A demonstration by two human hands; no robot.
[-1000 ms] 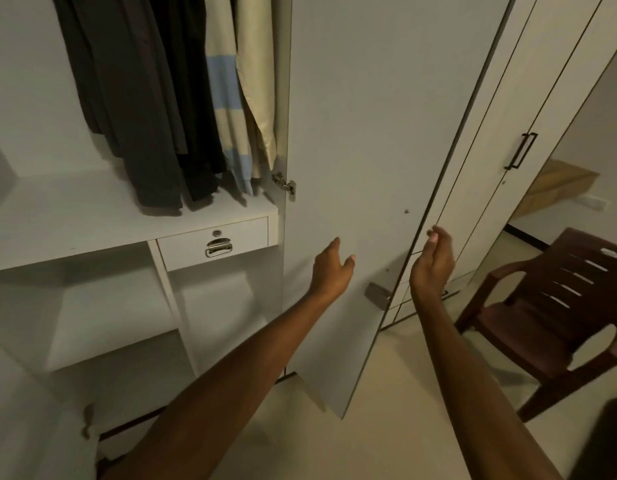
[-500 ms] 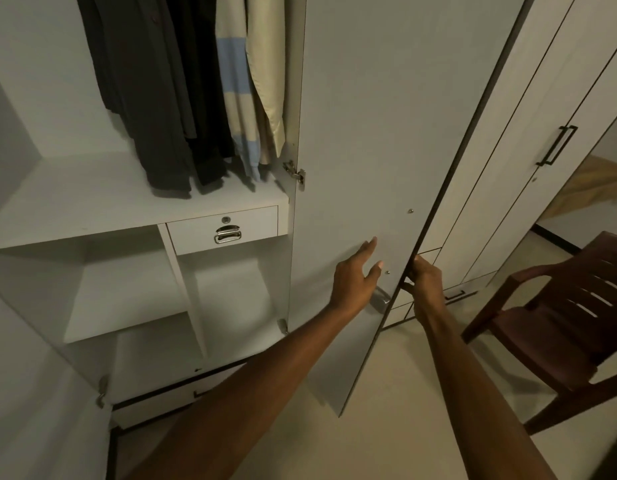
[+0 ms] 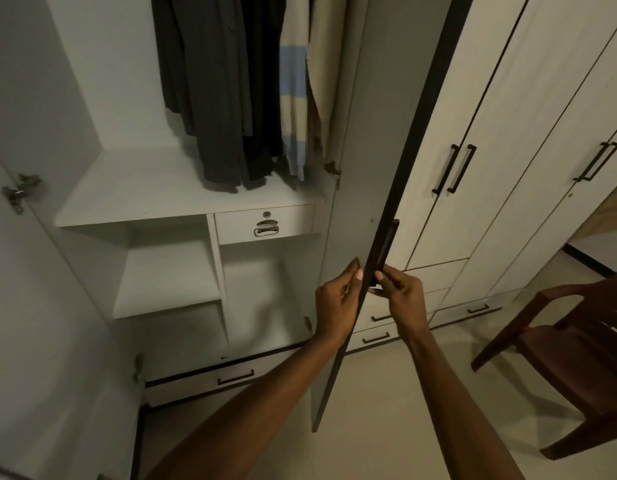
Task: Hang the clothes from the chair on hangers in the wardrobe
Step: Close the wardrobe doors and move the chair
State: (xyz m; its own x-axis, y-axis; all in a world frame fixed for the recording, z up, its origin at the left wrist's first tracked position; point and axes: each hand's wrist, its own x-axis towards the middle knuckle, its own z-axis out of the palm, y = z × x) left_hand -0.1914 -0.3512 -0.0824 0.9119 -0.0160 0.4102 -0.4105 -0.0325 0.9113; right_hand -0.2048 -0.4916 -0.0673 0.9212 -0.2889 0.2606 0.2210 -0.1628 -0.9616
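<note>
Both hands have closed in on the door (image 3: 366, 188) since a second ago, and the door has swung so it is now seen almost edge-on. Nearest, the left hand (image 3: 336, 304) rests on the door's inner face at its free edge, fingers curled, thumb tip against the dark edge. Across that edge, the right hand (image 3: 402, 299) pinches the lower end of the handle (image 3: 386, 247) on the outer face. At the right, the chair (image 3: 577, 348) stands on the floor, its seat bare. Beyond the hands, the wardrobe (image 3: 182, 188) stands open; a drawer (image 3: 265, 225) sits under the right end of its shelf. Farthest, dark clothes (image 3: 217, 88), a striped garment (image 3: 293, 98) and a beige one (image 3: 326, 81) hang at the wardrobe's right side, hems touching the shelf.
</note>
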